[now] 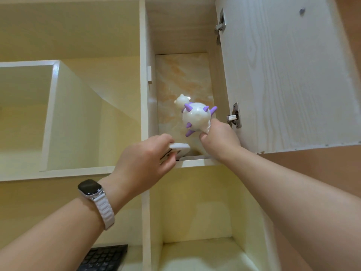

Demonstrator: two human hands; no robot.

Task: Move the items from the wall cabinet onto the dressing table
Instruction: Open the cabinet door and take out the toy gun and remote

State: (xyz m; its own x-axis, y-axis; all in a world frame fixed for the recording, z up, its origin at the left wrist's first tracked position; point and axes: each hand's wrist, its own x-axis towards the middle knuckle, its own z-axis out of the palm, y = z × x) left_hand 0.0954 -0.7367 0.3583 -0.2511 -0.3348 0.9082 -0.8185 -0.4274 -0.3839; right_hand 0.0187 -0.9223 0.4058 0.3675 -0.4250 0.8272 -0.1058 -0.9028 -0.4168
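You wear a single smartwatch (91, 189).
It sits on the wrist behind the grip of your left hand (144, 161): dark rounded-square screen, silver case, white link band (105, 211). Your right arm (283, 192) is bare.

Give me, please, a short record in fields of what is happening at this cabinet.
Place: wall cabinet, its door swung open
Left side: the left grip holds a flat white item at the shelf edge
Right side: the right grip holds a white toy with purple spikes from below, inside the compartment
Wrist: watch on the left wrist
Below: black keyboard, partly seen at bottom left
Progress: neither item is out of the cabinet yet
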